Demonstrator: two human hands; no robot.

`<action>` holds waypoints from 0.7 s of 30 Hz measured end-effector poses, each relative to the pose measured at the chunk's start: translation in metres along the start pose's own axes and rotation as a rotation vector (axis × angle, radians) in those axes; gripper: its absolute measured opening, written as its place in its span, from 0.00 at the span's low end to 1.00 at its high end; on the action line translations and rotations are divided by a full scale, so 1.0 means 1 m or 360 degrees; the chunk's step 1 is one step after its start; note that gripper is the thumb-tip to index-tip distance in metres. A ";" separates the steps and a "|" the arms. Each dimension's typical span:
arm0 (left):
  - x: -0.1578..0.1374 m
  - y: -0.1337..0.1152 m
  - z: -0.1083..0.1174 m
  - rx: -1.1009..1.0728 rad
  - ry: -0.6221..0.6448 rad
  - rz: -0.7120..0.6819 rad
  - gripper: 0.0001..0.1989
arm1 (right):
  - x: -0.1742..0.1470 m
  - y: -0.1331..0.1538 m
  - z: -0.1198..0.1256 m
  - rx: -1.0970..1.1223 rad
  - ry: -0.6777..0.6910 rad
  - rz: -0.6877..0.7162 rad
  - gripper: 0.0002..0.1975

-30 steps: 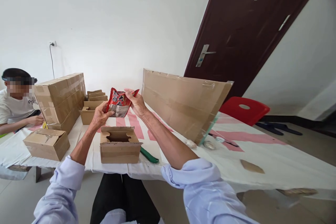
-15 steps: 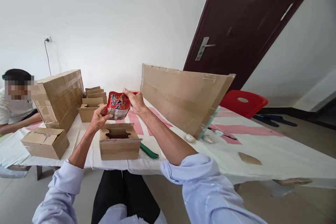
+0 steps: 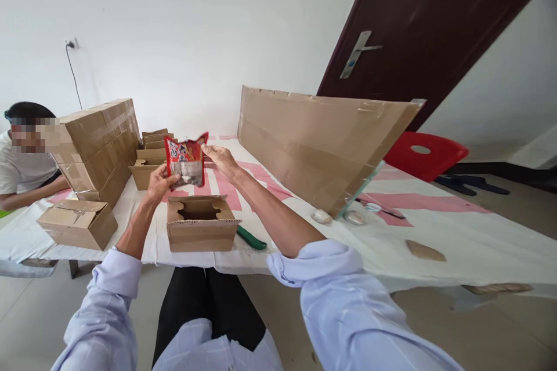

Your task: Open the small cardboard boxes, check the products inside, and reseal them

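Observation:
A red printed food packet point(image 3: 186, 162) with a clear lower part is held up above the table. My left hand point(image 3: 162, 183) grips its lower left side, thumb on the front. At its right edge, the fingers of my right hand point(image 3: 220, 159) are closed on the packet; their tips are partly hidden. Just below, an open cardboard box point(image 3: 201, 236) stands at the table's front edge, its flap edges raised. A green-handled tool point(image 3: 251, 238) lies at the right of this box, partly hidden behind it.
Closed cartons point(image 3: 102, 153) are stacked at left, with a smaller box point(image 3: 78, 224) before them and open boxes point(image 3: 150, 168) behind. A tall cardboard panel point(image 3: 313, 145) stands right of centre, two pale lumps point(image 3: 321, 217) at its foot. A person point(image 3: 26, 168) sits far left.
The packet has turned and tilted in my hands, standing more upright. My right hand has shifted from its top corner to its right edge. The camera view has shifted slightly.

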State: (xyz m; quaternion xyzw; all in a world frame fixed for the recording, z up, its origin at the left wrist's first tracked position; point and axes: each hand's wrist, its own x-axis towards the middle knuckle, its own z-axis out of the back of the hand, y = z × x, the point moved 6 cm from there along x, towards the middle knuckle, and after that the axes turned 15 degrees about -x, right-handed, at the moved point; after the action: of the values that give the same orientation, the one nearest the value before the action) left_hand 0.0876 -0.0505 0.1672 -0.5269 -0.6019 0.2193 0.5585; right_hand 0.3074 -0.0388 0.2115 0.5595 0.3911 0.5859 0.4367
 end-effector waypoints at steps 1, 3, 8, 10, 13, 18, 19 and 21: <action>0.004 -0.009 0.008 -0.0003 -0.0049 -0.0039 0.31 | -0.005 -0.004 0.004 -0.0076 0.0035 -0.0011 0.33; 0.013 -0.031 0.028 -0.0014 -0.0155 -0.0145 0.32 | -0.017 -0.013 0.014 -0.0301 0.0103 0.0022 0.32; 0.021 -0.076 0.089 0.0107 -0.0351 -0.0357 0.29 | -0.055 -0.055 0.045 -0.0830 0.0242 -0.0085 0.39; 0.014 -0.071 0.106 0.0326 -0.0360 -0.0235 0.27 | -0.068 -0.075 0.050 -0.0946 0.0357 -0.0222 0.40; -0.002 -0.046 0.122 0.0615 -0.0288 0.0047 0.26 | -0.079 -0.096 0.048 -0.0963 0.0512 -0.0354 0.34; -0.004 -0.012 0.134 0.1017 -0.0079 0.0359 0.19 | -0.091 -0.099 0.043 -0.0994 0.0725 -0.0244 0.32; 0.002 -0.009 0.135 0.1106 -0.0044 0.0393 0.17 | -0.093 -0.098 0.043 -0.1015 0.0758 -0.0227 0.34; 0.019 -0.004 0.138 0.1260 0.0016 0.0427 0.14 | -0.097 -0.095 0.045 -0.1051 0.0785 -0.0194 0.36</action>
State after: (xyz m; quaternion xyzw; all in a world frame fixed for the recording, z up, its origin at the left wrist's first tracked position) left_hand -0.0350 0.0093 0.1403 -0.3464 -0.3945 0.5020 0.6873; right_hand 0.3588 -0.1030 0.0943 0.2080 0.3074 0.7693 0.5199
